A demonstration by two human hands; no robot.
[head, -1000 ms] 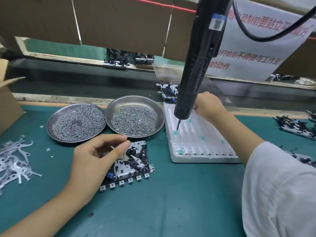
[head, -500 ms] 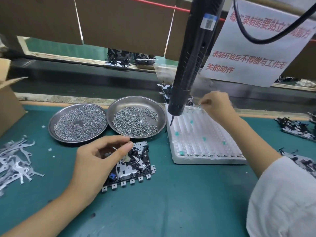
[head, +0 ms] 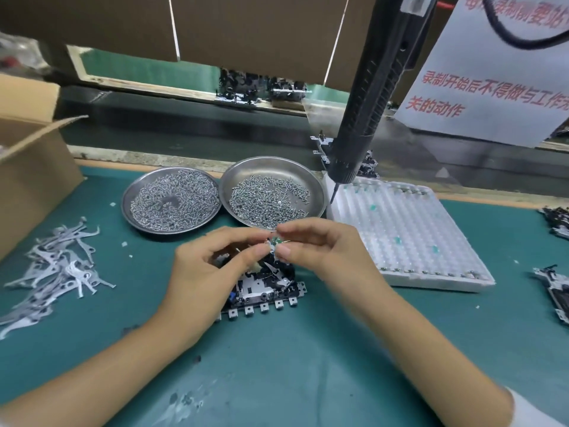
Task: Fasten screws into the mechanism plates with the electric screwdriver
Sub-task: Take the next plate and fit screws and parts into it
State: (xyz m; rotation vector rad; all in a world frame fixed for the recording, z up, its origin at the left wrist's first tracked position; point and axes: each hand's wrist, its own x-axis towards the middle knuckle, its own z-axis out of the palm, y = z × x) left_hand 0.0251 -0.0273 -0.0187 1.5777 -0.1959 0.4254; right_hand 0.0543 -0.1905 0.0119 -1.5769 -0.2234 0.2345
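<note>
While both hands meet over the mechanism plate (head: 264, 291), I see my right hand (head: 326, 251) pinching a small green part (head: 276, 241) between thumb and forefinger, just above the plate's far edge. My left hand (head: 209, 269) sits right beside it, fingertips almost touching the right's, thumb and forefinger curled in around something tiny and pale (too blurred for me to say what). The plate lies flat on the green mat (head: 308, 365) under the left palm, its row of tabs toward me. The electric screwdriver (head: 366, 109) hangs untouched beyond the right hand, its tip just over the near corner of the white tray (head: 431, 257). Past the fingertips stand two dishes of screws, one (head: 271, 167) straight ahead, the other (head: 135, 208) beyond the left hand. Well left of that hand lies a heap of metal levers (head: 52, 269).
</note>
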